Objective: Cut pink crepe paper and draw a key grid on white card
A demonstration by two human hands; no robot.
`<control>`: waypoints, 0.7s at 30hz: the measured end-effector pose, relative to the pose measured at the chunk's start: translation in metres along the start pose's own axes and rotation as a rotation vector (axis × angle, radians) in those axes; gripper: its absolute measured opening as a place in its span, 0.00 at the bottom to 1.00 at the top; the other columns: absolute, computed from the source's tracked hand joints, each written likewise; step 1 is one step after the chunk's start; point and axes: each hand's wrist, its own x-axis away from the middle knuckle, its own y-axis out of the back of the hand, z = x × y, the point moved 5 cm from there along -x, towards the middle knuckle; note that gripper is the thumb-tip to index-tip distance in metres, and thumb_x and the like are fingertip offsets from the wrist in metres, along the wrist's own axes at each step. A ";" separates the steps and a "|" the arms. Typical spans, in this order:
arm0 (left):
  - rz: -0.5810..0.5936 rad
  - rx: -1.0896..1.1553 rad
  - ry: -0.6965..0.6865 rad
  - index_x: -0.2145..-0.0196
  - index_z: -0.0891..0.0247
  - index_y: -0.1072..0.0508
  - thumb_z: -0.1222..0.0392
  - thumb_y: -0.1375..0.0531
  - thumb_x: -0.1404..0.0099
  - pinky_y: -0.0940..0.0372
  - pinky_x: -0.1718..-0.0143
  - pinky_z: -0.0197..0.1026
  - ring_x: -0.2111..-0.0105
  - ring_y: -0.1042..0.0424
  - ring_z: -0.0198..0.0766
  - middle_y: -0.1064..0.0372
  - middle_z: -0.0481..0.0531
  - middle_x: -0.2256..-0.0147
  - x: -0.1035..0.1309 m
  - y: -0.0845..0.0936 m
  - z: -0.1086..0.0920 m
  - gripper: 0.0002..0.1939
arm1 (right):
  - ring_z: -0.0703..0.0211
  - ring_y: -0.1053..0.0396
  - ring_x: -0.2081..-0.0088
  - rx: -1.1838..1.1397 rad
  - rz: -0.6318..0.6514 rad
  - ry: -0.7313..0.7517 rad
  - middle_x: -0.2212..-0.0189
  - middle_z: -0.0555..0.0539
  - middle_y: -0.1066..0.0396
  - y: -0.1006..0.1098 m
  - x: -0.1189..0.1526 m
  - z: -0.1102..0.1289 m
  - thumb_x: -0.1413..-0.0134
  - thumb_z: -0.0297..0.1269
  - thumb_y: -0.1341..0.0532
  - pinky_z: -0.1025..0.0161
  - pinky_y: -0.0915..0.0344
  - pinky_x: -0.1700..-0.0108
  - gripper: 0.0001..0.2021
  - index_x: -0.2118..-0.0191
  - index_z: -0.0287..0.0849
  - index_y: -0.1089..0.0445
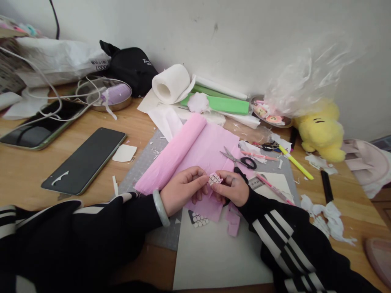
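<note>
A small pink paper piece (214,179) with a white, black-outlined dot pattern is pinched between both hands. My left hand (186,185) grips its left edge with thumb and fingers, and my right hand (233,187) holds its right edge. Beneath and behind the hands lies pink crepe paper (210,146), part of it still wound in a roll (174,152). Just below the hands a sheet of round white adhesive dots (200,219) rests near a pink paper scrap (233,225). Open scissors (241,158) lie on the crepe paper beyond my right hand.
A grey cutting mat (166,236) and a white sheet (220,260) lie underneath. Two phones (85,160) are on the left. At the back stand a tissue roll (171,83) and a green strip (229,104). A yellow plush toy (320,130) and a yellow pen (295,162) are on the right.
</note>
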 end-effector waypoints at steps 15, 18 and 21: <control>-0.011 -0.049 0.011 0.75 0.63 0.40 0.53 0.45 0.42 0.44 0.84 0.29 0.85 0.41 0.26 0.38 0.42 0.83 0.000 0.000 -0.003 0.12 | 0.72 0.44 0.90 -0.015 0.031 0.017 0.91 0.56 0.40 -0.001 0.000 0.000 0.62 0.37 0.39 0.74 0.46 0.89 0.09 0.78 0.39 0.39; -0.023 -0.048 0.015 0.76 0.63 0.40 0.54 0.45 0.42 0.44 0.84 0.30 0.85 0.41 0.26 0.39 0.41 0.83 0.000 0.000 -0.001 0.11 | 0.71 0.44 0.90 -0.007 0.017 0.023 0.91 0.56 0.40 -0.001 0.000 0.001 0.61 0.38 0.39 0.74 0.45 0.89 0.10 0.79 0.39 0.40; -0.031 -0.040 0.014 0.75 0.63 0.40 0.53 0.46 0.42 0.44 0.84 0.30 0.85 0.41 0.27 0.39 0.42 0.83 -0.001 0.001 0.002 0.12 | 0.72 0.44 0.90 -0.024 0.005 0.022 0.91 0.57 0.39 0.000 -0.001 0.000 0.61 0.39 0.39 0.74 0.45 0.90 0.11 0.79 0.39 0.41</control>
